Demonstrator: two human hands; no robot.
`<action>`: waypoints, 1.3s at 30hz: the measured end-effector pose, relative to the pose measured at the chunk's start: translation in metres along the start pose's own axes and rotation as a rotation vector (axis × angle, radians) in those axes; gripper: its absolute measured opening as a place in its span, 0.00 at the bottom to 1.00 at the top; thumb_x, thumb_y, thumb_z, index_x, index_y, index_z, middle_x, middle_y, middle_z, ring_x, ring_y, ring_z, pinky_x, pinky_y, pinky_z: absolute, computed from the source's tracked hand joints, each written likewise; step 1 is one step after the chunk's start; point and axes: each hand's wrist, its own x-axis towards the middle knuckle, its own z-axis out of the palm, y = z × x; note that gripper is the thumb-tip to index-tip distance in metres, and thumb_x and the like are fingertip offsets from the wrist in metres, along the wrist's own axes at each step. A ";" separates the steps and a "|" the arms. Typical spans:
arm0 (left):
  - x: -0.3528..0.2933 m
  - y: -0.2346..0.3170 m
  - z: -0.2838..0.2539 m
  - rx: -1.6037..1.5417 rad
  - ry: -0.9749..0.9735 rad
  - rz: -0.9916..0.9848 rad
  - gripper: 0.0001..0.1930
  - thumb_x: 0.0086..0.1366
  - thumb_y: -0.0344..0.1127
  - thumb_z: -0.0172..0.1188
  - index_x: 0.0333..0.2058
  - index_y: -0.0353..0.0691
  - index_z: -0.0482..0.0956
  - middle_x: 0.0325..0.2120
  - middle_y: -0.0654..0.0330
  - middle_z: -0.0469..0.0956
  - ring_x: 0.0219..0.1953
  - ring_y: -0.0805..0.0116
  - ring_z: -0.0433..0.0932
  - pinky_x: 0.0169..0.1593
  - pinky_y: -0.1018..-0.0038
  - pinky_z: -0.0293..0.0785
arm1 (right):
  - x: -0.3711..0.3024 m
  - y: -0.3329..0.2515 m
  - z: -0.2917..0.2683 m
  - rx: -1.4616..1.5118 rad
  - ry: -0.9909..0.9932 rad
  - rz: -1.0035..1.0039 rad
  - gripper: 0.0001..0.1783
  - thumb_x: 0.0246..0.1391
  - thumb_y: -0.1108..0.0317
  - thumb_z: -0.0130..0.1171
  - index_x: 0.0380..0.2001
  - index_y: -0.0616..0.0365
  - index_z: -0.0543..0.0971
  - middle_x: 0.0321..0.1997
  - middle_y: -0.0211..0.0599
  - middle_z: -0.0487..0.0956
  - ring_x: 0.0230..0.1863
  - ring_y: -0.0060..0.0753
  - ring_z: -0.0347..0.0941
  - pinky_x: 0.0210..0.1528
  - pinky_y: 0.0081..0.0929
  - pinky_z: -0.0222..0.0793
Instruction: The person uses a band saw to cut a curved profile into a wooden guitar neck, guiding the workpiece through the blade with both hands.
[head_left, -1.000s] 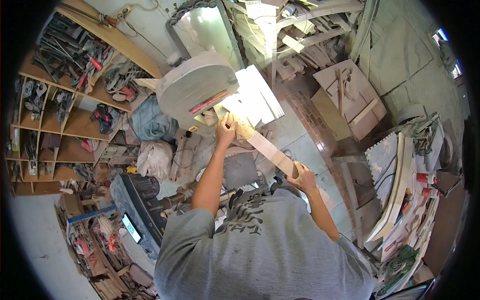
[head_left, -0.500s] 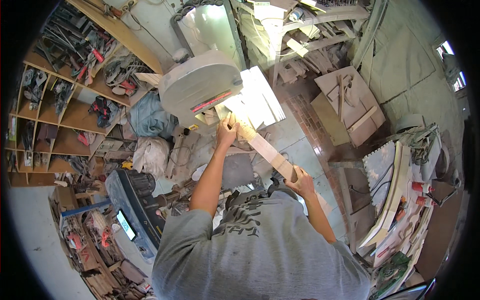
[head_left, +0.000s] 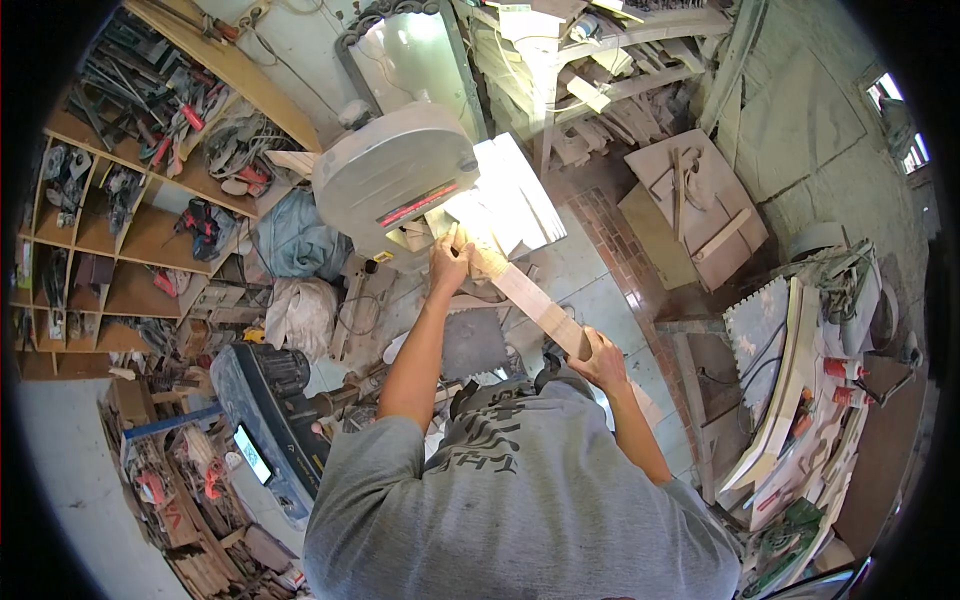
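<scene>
A long, pale wooden board (head_left: 538,301) slants from the brightly lit saw table (head_left: 515,195) down toward my right side. My left hand (head_left: 450,263) is closed on the board's far end, close by the grey, rounded housing of a machine that looks like a band saw (head_left: 395,165). Farther back along the board, my right hand (head_left: 601,361) grips its near part, with the thumb on top. Under the housing, glare and the housing itself hide the blade and the board's tip.
Wooden shelves (head_left: 150,230) packed with tools stand at the left. A blue machine with a motor (head_left: 265,420) is at the lower left. Stacked boards (head_left: 695,210) lie at the right, beyond a brick strip (head_left: 620,245). Cut panels (head_left: 790,400) lean at the far right.
The whole view has shifted very slightly. Both hands keep their hold on the board, and any movement of it against the saw is too small to make out.
</scene>
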 end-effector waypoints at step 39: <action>0.033 -0.017 0.006 0.025 -0.031 -0.012 0.35 0.63 0.48 0.66 0.66 0.42 0.69 0.62 0.47 0.70 0.64 0.46 0.67 0.68 0.57 0.61 | 0.027 0.005 0.014 0.033 0.001 -0.007 0.39 0.39 0.51 0.70 0.55 0.57 0.73 0.51 0.56 0.80 0.50 0.61 0.78 0.52 0.48 0.76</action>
